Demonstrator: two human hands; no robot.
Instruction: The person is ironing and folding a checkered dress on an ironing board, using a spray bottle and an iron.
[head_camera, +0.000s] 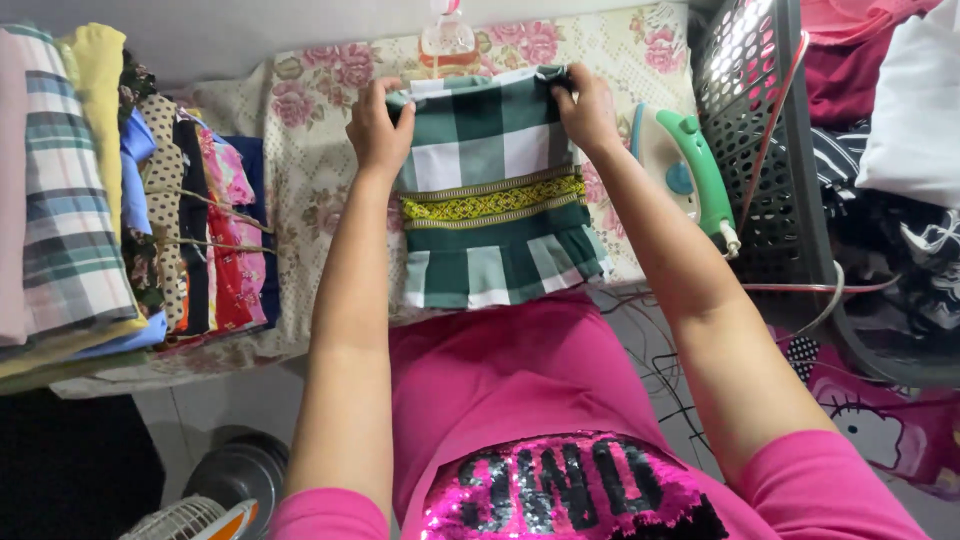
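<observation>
My left hand (378, 128) and right hand (588, 110) each pinch a top corner of the green checked garment (490, 195); dark perforated laundry basket (760, 150) beside it stands tipped, clothes (880, 120) behind.

The only package in view is a clear plastic spray bottle (446, 38) standing upright at the far edge of the floral-covered tabletop (310, 150), just beyond the folded green-and-white checked garment. It holds a pale orange liquid and has a white-and-pink top, partly cut off by the frame's upper edge. No labels, signs or screens can be made out.
</observation>
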